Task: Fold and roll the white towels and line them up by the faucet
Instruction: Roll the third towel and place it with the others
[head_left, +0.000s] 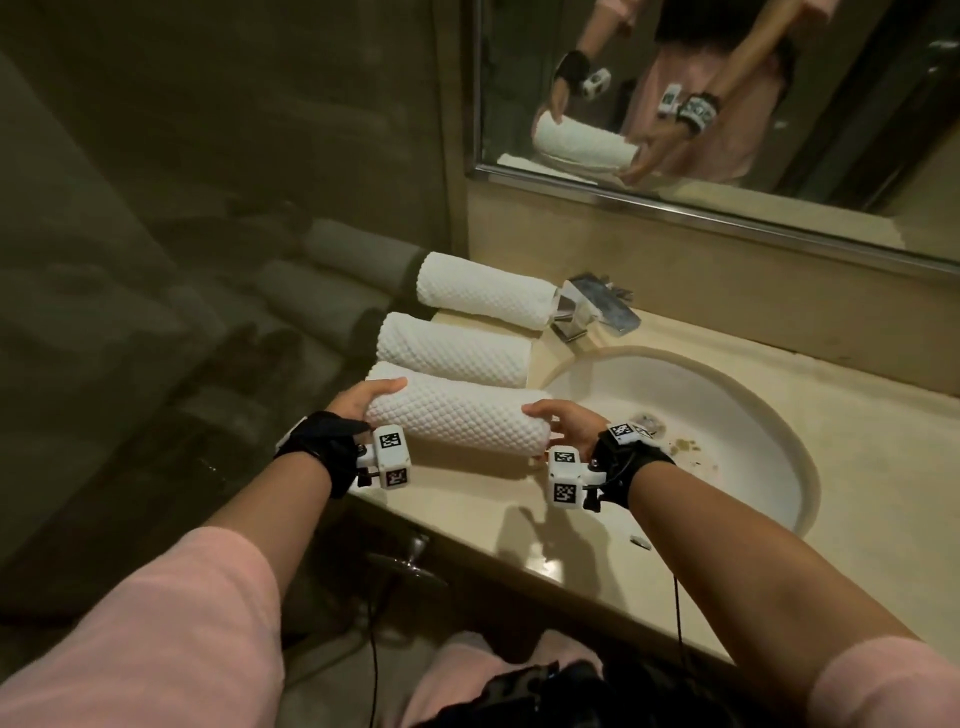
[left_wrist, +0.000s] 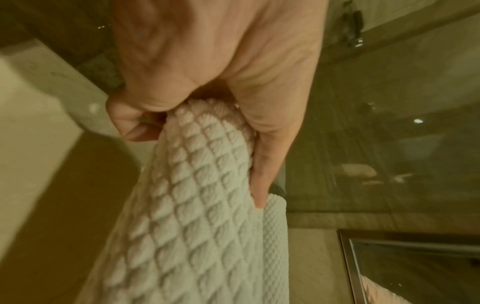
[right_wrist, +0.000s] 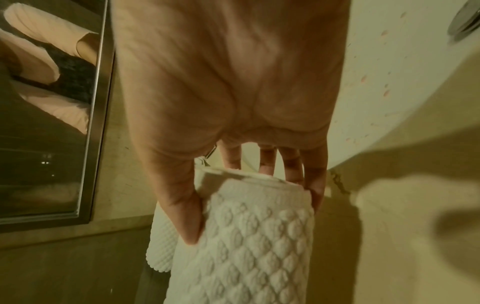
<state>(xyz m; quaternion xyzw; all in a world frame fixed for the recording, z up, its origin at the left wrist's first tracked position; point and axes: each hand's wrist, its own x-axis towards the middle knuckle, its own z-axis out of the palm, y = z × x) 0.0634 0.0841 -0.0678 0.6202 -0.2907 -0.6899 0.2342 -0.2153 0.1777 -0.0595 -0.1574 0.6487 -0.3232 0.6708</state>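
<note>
A rolled white waffle-textured towel (head_left: 457, 418) (left_wrist: 192, 226) (right_wrist: 246, 246) is held just above the counter. My left hand (head_left: 363, 397) (left_wrist: 207, 102) grips its left end, thumb along the top. My right hand (head_left: 558, 415) (right_wrist: 233, 123) grips its right end, thumb on one side and fingers on the other. Two more rolled white towels lie behind it on the counter: one (head_left: 452, 351) in the middle and one (head_left: 483, 288) farthest back, its end beside the chrome faucet (head_left: 592, 306). Another roll's edge (left_wrist: 275, 236) shows next to the held one.
The beige counter (head_left: 483, 509) holds a round sink basin (head_left: 727, 441) with specks of debris to the right of the towels. A mirror (head_left: 727, 93) hangs over the back ledge. A glass wall (head_left: 208, 260) stands at the left end of the counter.
</note>
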